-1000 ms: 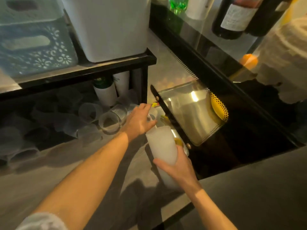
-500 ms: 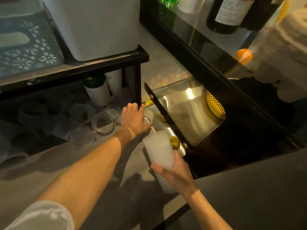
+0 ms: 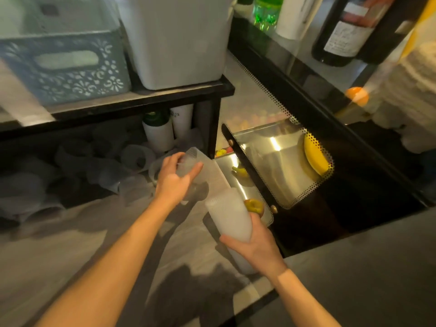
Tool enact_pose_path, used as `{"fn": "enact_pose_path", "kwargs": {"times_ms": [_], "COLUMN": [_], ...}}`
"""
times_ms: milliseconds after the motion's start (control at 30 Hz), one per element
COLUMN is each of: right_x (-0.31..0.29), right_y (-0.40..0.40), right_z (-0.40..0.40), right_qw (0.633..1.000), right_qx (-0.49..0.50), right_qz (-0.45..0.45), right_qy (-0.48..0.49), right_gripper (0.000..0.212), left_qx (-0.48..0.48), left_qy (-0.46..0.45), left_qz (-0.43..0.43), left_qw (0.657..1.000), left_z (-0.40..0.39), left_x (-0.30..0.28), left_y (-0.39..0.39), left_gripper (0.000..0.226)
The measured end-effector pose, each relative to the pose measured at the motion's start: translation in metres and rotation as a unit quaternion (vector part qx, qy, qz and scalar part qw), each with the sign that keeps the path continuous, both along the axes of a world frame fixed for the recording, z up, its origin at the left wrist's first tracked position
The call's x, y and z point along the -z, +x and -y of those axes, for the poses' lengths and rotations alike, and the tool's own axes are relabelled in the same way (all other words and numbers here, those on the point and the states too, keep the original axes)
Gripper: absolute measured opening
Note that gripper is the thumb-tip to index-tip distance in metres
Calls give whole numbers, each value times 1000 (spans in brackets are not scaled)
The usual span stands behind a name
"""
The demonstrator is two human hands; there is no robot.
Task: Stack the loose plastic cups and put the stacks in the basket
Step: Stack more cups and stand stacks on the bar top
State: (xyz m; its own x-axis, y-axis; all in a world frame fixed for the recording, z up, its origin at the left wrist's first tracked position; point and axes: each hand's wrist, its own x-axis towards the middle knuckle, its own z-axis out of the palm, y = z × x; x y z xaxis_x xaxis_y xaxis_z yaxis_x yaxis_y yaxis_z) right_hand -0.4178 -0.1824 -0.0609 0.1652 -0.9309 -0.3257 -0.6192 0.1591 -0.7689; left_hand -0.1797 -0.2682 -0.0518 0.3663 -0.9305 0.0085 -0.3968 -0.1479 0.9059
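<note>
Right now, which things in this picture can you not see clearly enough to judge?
- Number of cups in the stack: the walls blend together, and the right hand covers its base.
- Loose cups under the shelf: too dark and blurred to count.
- Cup in the left hand: the fingers partly cover it.
- Blue basket: its inside is cut off by the frame's edge.

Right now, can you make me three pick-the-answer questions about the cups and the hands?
1. Where are the loose cups?
A. under the black shelf
B. in the blue basket
C. on the banana

2. What colour is the patterned basket?
A. red
B. blue-grey
C. yellow

3. What is the right hand doing?
A. hanging idle
B. pressing flat on the counter
C. holding a stack of cups

Answers:
1 A, they lie scattered below the shelf.
2 B, its cut-out side looks blue-grey.
3 C, its fingers wrap the stack, while the left hand holds a single cup.
</note>
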Motion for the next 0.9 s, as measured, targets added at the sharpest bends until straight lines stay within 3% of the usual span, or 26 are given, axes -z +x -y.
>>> {"fn": "enact_pose_path", "kwargs": {"times_ms": [133,233,467,700,900], "right_x": [-6,-10,-23,-22,-19], "right_y": [7,14,38,47,45], "right_z": [-6,-12,-20,-24,-23], "right_qw": [998,997,991,991,990], "right_qx": [-32,-50,-109,-124,-124], "right_qz": [-41,-44,-35,-15,17], "right_qy": [-21,-40,-69,-44,-63], "right_gripper": [85,84,84,90,84], "left_qx": [-20,20,88,105,160], "left_qy": [-35,-40,-20,-4,81], "left_qz": [-108,-179,-29,-61,-69], "left_qw": [993,983,995,993,981], "left_z": [-28,-50,-92,-111,-128], "left_x": [-6,-11,-21,-34,-25], "left_y": [18,22,15,21,1], "left_gripper": [51,64,89,85,94]}}
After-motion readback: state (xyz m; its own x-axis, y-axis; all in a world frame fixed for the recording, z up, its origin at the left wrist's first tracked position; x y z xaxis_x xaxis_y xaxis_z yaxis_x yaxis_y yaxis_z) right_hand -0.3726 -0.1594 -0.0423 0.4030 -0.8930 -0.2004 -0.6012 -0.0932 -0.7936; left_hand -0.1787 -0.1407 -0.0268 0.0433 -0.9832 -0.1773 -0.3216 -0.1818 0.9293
